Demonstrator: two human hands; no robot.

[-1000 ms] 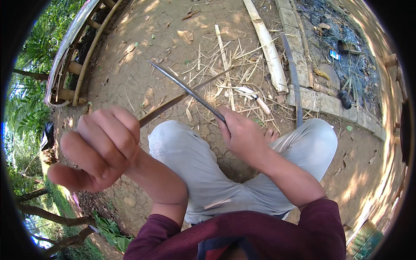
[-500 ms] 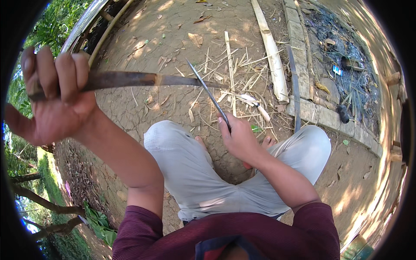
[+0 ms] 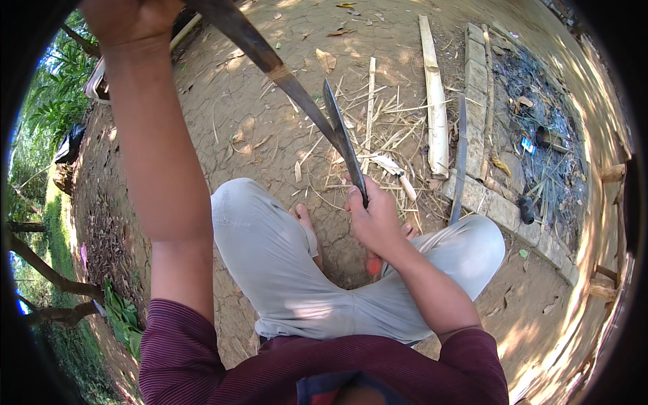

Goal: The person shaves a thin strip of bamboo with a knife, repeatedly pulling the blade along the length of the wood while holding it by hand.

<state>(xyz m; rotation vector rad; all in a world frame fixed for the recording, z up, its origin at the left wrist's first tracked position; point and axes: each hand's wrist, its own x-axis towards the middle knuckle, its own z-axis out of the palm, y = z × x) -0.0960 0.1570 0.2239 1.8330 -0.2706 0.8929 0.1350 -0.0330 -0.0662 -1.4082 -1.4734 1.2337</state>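
Observation:
My left hand [image 3: 135, 23] is raised at the far left, partly cut off by the upper edge. It is closed on one end of a long, dark strip that looks like split bamboo [image 3: 297, 91], with a paler node across it. The strip slants down to the right, toward my bent knees. My right hand [image 3: 374, 212] grips a knife, its dark blade [image 3: 345, 145] pointing up and away. The blade meets or crosses the strip's lower end; whether they touch I cannot tell. A reddish handle end [image 3: 373, 264] shows beneath my right hand.
Pale shavings [image 3: 395, 128] litter the cracked earth beyond my feet. Among them lies a small knife with a light wooden handle [image 3: 408, 188]. To the right are a split bamboo length [image 3: 435, 101], a long grey blade-like strip [image 3: 461, 162] and a brick border [image 3: 476, 81] around ashes [image 3: 540, 128].
My left arm has swung up and forward, so the strip has gone from nearly level to a steep slant. The knife's blade has turned, showing more of its flat side.

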